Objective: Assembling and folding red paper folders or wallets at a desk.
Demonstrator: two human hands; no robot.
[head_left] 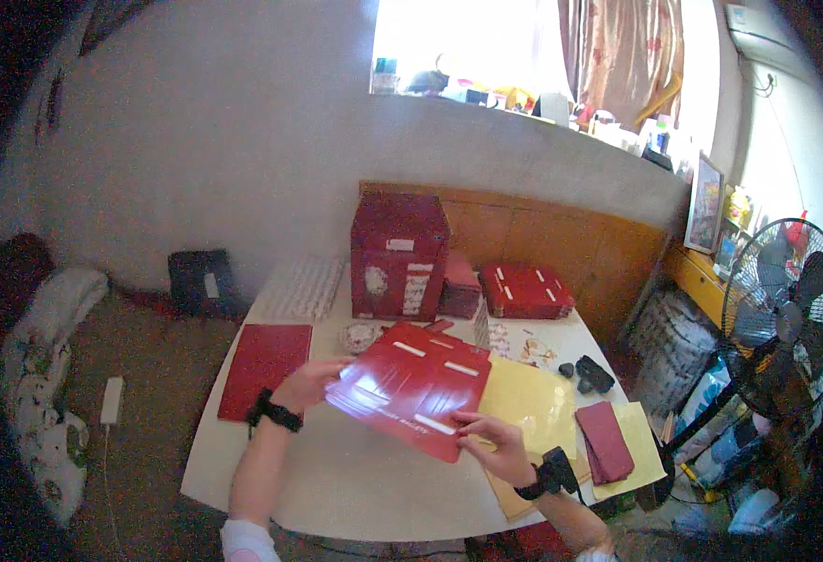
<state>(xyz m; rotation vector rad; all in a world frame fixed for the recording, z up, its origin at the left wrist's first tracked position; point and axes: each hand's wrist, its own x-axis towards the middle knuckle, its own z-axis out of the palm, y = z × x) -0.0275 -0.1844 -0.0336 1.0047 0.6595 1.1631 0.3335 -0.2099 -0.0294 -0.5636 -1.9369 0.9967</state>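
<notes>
One white counter [383, 496] spread before the person. At its back stood a tall red box [379, 225]. Tilted above the counter's centre was a glossy red card sheet [430, 389] with white strips, probably light, springy and slippery, best held by opposite edges. Just right of it lay a yellow sheet [535, 403]. The left hand [307, 382] had its grip closed on the left edge; the right hand [500, 448] pinched the lower right corner.
</notes>
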